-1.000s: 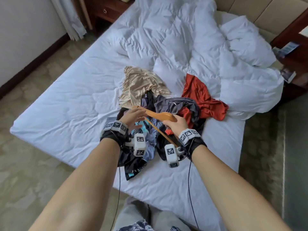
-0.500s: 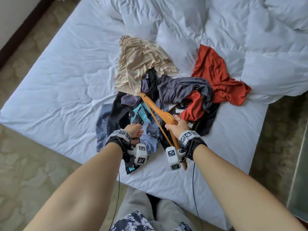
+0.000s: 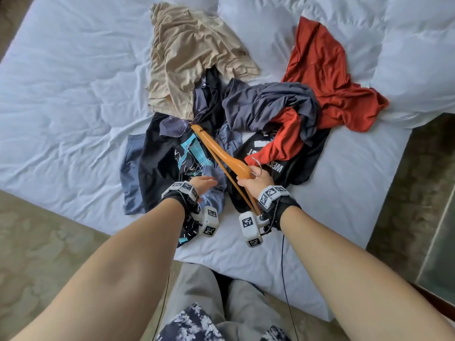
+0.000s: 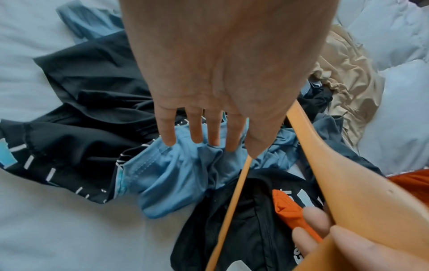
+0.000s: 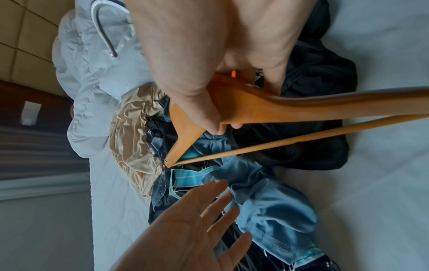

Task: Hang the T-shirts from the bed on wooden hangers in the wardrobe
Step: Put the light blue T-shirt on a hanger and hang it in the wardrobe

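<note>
Wooden hanger (image 3: 230, 157) in right hand's (image 3: 256, 184) grip — left hand (image 3: 203, 184) beside it.

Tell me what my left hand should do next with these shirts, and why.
Probably lower the left hand and pinch the light blue shirt just under its spread fingers. That hand is open and holds nothing, while the right hand already grips the wooden hanger, so a shirt is the missing piece.

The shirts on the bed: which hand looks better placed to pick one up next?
Probably the left hand: its fingers are spread and empty just above the light blue shirt. The right hand already grips the wooden hanger.
</note>
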A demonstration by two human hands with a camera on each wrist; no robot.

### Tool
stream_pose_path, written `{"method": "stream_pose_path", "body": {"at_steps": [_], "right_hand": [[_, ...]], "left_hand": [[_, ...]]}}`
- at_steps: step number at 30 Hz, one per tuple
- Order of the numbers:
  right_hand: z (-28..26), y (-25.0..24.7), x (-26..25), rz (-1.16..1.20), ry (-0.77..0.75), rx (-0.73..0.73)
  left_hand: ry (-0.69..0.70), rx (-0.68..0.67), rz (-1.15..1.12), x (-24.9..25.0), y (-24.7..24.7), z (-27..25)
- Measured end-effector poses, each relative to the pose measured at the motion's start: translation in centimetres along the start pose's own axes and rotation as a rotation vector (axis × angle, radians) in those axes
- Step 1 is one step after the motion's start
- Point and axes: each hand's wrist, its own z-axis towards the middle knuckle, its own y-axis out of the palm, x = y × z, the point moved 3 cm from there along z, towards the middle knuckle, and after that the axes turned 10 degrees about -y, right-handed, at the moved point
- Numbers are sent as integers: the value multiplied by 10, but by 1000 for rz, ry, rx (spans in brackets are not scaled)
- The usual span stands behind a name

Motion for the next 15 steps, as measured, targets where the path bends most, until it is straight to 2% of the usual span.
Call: {"method": "stream_pose_path", "body": {"at_steps": [6, 9, 11, 15], "right_hand": [[2, -5, 9, 21, 2, -9], [4, -6, 11, 24, -6, -14], [7, -6, 12, 28, -7, -17], [11, -7, 17, 40, -14, -11]], "left_hand": [[-37, 194, 89, 6, -6, 12], [-89, 167, 27, 4, -1, 21], [-87, 167, -67, 2, 2, 25], [-73, 126, -83, 2, 10, 27]]}}
